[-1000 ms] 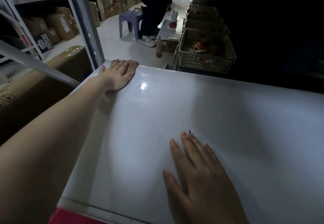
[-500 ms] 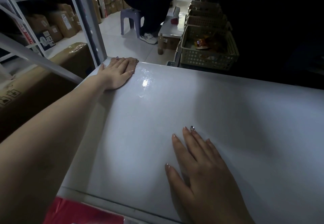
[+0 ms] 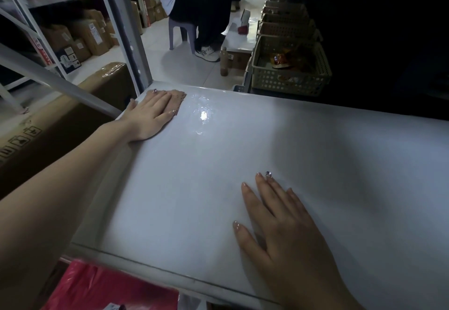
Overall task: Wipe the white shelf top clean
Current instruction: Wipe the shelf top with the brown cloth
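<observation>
Here the white shelf top [image 3: 279, 154] fills the near and right part of the view, its right end fading into darkness. The left hand [image 3: 148, 115] lies flat at the far left corner, pressing down a brownish cloth [image 3: 178, 99], mostly hidden under its fingers. The right hand [image 3: 279, 224] rests open, palm down, near the front edge, holding nothing. A wet glare [image 3: 203, 115] shines just right of the cloth. Below the near edge, a red bag [image 3: 104, 288] is cut off.
</observation>
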{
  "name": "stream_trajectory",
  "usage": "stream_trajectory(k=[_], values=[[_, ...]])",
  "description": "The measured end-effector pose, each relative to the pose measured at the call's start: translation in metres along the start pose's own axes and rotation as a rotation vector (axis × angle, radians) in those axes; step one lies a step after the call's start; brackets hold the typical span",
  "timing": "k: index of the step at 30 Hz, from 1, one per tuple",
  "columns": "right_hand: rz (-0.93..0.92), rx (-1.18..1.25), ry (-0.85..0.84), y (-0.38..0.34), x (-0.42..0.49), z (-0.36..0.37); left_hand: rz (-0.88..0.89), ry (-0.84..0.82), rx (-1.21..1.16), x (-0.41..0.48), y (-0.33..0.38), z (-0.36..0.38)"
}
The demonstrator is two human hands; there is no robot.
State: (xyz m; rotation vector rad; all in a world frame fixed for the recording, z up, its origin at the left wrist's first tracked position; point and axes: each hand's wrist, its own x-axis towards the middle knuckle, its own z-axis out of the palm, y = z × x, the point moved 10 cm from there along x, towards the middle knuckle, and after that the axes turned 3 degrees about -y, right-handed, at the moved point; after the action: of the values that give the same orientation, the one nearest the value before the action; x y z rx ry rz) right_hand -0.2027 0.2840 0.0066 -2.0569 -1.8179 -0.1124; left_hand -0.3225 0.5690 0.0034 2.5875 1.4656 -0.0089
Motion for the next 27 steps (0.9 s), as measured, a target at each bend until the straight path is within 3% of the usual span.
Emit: stream_trajectory(k=[27], values=[[0.027,-0.037,-0.050,0.000,-0.002,0.001,0.064,-0.022,-0.042,-0.086,-0.023,0.007]])
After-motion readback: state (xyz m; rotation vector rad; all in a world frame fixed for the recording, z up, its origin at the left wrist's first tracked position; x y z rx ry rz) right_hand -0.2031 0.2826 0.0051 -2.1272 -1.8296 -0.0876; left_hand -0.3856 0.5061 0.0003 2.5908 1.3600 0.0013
